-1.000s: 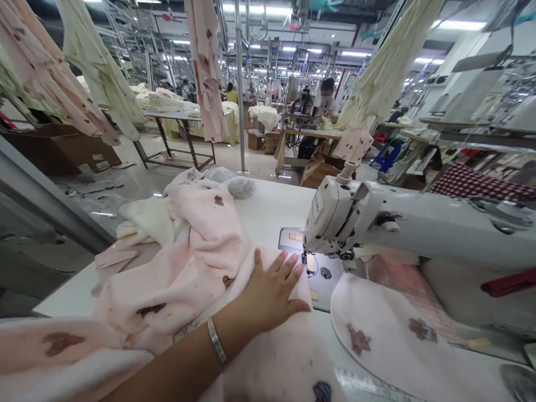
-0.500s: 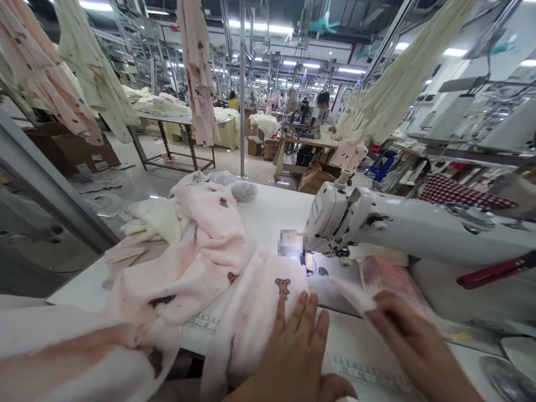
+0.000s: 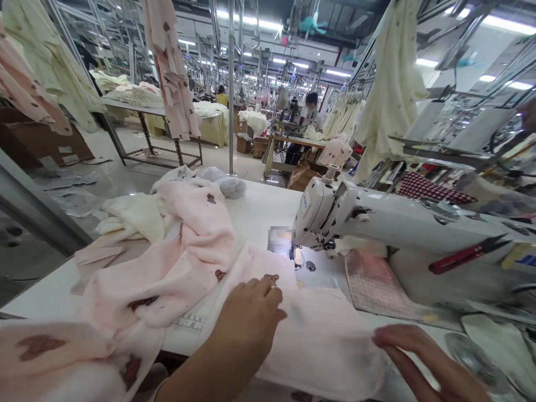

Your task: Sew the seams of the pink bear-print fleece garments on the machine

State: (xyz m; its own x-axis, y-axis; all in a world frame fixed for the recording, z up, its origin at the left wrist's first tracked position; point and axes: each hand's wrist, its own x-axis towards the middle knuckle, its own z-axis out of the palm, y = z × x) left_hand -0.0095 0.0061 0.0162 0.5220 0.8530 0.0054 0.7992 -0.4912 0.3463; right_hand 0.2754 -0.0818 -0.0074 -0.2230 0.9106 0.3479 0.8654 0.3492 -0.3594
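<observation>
Pale pink fabric with brown bear prints [image 3: 326,335] lies across the machine bed, its upper edge close to the needle area of a white sewing machine [image 3: 364,215]. My left hand [image 3: 253,310] rests on it with curled fingers, gathered over a bear print just left of the needle. At the fabric's right edge is my right hand [image 3: 431,357], thumb and fingertips closed on the blurred edge. More bear-print fabric [image 3: 196,223] lies in folds to the left, trailing to the table's front edge. The spot beside the needle is pixelated.
Red-handled thread snips [image 3: 464,255] lie on the machine arm. A pink checked cloth [image 3: 374,282] sits below the arm. Cream fabric [image 3: 134,215] and a plastic bag [image 3: 221,181] are at the table's left and back. Garments hang overhead; a person [image 3: 310,109] sits farther off.
My left hand has gone from flat with spread fingers to curled. The right hand has moved toward me, and a pink piece now spreads between the hands. The view has shifted right.
</observation>
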